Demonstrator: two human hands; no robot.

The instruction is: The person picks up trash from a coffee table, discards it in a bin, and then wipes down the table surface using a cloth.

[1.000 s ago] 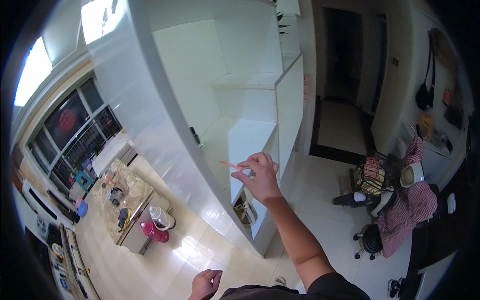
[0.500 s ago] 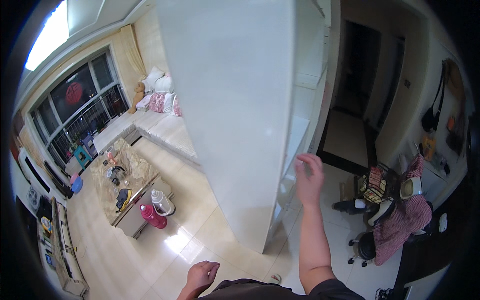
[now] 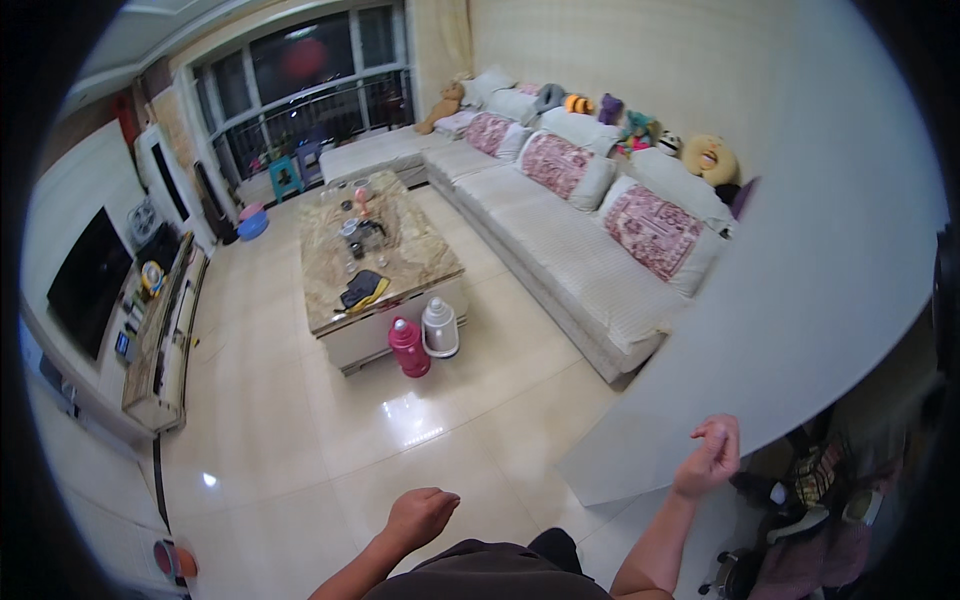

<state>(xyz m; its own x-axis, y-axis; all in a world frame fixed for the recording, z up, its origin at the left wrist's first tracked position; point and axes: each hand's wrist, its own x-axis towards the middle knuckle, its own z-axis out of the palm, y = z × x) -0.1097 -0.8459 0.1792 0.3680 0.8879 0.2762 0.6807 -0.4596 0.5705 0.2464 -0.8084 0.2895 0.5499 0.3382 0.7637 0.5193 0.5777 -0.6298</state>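
My left hand (image 3: 420, 515) is low in the middle of the view, its fingers curled over the tiled floor (image 3: 320, 450). My right hand (image 3: 707, 455) is closed beside the tall white partition panel (image 3: 810, 280) on the right; whether it touches the panel I cannot tell. What either hand holds, if anything, is hidden.
A marble-topped coffee table (image 3: 330, 290) carries cups and dark cloths, with pink (image 3: 408, 350) and white (image 3: 439, 330) flasks before it. An L-shaped sofa (image 3: 540, 250) with cushions and plush toys lines the right wall. A TV cabinet (image 3: 150, 380) stands left, a cluttered scooter (image 3: 800, 510) lower right.
My view has swung right to left, away from the shelving, bringing the sofa into view. My right hand has moved down from the shelf; the thin pink item it held earlier is no longer visible.
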